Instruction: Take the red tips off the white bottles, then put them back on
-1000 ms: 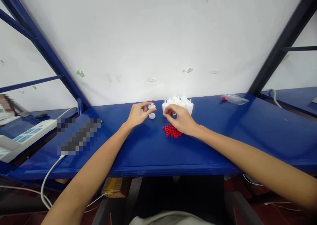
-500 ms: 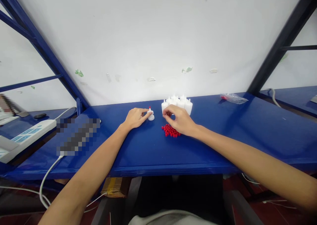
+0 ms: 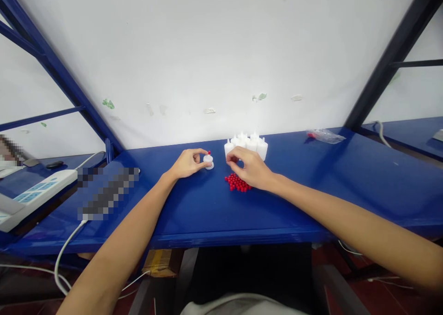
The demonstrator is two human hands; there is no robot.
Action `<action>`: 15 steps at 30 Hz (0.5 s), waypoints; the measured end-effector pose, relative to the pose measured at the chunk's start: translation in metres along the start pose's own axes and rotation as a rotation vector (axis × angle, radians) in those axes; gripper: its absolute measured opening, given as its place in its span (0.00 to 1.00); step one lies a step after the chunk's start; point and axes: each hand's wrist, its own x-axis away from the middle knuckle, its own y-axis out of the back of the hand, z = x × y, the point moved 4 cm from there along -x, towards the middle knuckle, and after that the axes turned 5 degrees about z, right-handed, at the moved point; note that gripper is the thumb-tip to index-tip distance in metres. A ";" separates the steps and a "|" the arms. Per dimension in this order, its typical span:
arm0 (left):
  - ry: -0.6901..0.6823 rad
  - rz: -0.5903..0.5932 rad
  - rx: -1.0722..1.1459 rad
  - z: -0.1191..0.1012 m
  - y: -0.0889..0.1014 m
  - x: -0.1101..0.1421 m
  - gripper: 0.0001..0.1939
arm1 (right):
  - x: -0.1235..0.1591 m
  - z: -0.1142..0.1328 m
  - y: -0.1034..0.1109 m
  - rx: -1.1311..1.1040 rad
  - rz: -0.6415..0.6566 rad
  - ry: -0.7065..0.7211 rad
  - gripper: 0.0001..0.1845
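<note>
My left hand [image 3: 189,163] has its thumb and fingers around a small white squeeze bottle [image 3: 208,159] with a red tip [image 3: 209,153] on its nozzle. The bottle sits on the blue tabletop, nozzle up. To its right, my right hand [image 3: 249,166] hovers with thumb and index finger pinched together; anything between them is too small to make out. Under and beside that hand lies a loose pile of small red caps [image 3: 236,182]. Just behind it stands a cluster of several white nozzle bottles [image 3: 252,142], partly covered by the hand.
A clear plastic bag [image 3: 325,136] with something red inside lies at the back right. On the left are a blurred dark device [image 3: 109,192] with a white cable and a white power strip [image 3: 38,192]. The blue table [image 3: 242,218] meets a white wall behind.
My left fingers have shifted on the bottle, with the index fingertip now by the red tip and the thumb lower on its side. My right hand stays nearly still.
</note>
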 end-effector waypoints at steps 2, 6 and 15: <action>0.012 0.058 -0.053 0.001 0.002 -0.001 0.28 | 0.001 0.000 -0.001 0.002 0.002 0.004 0.06; 0.017 0.073 -0.159 0.004 0.005 -0.002 0.29 | 0.001 -0.001 -0.002 0.000 0.001 0.014 0.06; -0.052 -0.333 0.209 -0.017 0.009 0.000 0.21 | 0.001 -0.005 -0.001 -0.114 -0.044 -0.095 0.04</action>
